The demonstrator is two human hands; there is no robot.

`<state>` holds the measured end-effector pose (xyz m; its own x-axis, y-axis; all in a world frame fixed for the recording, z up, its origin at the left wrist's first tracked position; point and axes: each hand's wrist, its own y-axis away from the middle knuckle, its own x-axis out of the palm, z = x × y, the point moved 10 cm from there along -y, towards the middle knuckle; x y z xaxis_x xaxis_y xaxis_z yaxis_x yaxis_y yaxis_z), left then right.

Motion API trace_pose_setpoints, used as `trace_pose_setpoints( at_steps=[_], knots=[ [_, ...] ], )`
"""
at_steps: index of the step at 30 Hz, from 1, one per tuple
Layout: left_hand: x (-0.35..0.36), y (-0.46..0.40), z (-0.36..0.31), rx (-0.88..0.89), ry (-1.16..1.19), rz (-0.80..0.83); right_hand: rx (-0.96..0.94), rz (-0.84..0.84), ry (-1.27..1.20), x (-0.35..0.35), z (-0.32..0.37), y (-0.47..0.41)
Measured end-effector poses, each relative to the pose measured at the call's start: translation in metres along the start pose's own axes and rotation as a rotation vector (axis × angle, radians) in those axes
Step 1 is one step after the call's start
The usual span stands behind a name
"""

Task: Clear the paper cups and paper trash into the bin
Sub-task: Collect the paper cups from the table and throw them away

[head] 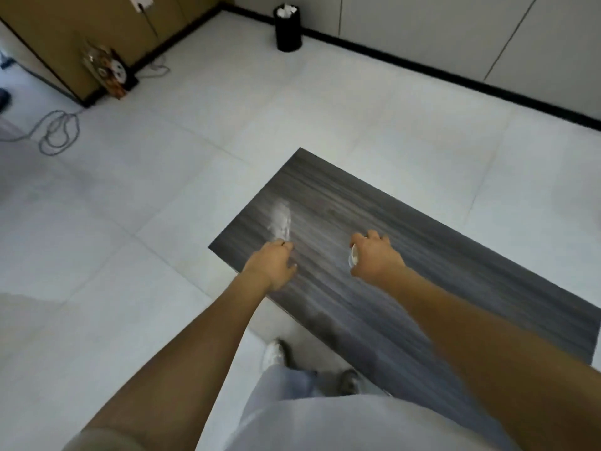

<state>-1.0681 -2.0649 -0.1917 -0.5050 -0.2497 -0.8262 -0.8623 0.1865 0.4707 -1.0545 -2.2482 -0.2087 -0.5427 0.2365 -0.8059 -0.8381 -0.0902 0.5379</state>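
Note:
A dark grey wood-grain table (406, 255) stands in front of me. My right hand (374, 257) grips a white paper cup (353, 255), only its rim showing under my fingers. My left hand (274, 265) reaches over the table's left corner and pinches the near end of a blurred piece of white paper trash (279, 221). A black bin (287, 27) with white paper inside stands far away by the wall, across the tiled floor.
A brown cabinet (65, 43) fills the far left corner, with a colourful bag (104, 70) and a power strip beside it. Grey cables (55, 131) loop over the floor at the left. My legs and shoes (276, 353) are below, next to the table's edge.

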Motion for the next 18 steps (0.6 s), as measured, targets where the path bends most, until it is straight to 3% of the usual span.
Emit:
trace_pose_setpoints(
  at_steps=[8,18],
  knots=[
    [-0.075,0.037,0.175,-0.112,0.050,-0.118,-0.222,-0.019,0.142,-0.001,0.212,-0.057],
    [-0.195,0.041,0.390,-0.171,-0.024,-0.143,-0.334,-0.028,0.118,0.005,0.439,-0.116]
  ],
)
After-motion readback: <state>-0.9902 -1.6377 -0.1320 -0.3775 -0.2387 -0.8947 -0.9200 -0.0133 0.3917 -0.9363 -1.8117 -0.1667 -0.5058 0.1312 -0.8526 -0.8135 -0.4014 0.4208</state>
